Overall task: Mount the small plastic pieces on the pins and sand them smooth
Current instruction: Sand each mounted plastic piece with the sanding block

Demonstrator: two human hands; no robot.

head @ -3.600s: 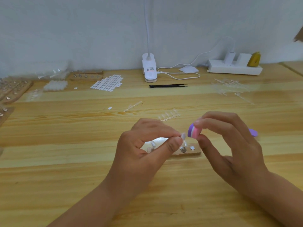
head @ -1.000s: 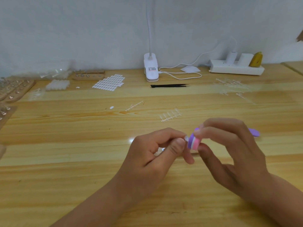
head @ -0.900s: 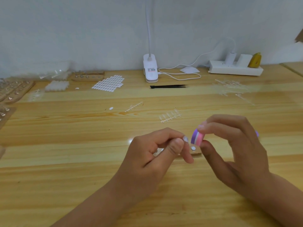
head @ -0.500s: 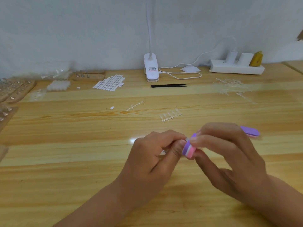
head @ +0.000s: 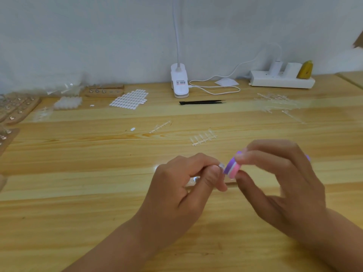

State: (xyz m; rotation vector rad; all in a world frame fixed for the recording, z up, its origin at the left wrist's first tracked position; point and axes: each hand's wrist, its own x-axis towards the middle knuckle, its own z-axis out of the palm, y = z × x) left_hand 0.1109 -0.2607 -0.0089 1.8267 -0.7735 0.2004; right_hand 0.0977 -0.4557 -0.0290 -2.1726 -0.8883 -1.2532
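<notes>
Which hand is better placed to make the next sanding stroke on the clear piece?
Right, probably. The right hand pinches the block, its end beside the piece; the left hand pinches the piece, so it is occupied.

Open room is lying close in, and little things are sitting farther back.

The tabletop [head: 78,222] is lying bare to the left of the left hand [head: 182,185] and in front of the right hand [head: 280,183], so a hand could pass there. Just behind them, a clear plastic strip [head: 203,138] and a thinner strip [head: 160,126] are lying in the way. Black tweezers [head: 202,102], a lamp clip [head: 179,83] and a power strip [head: 280,81] are blocking the wall side. Wooden pin blocks [head: 15,108] are crowding the far left.
</notes>
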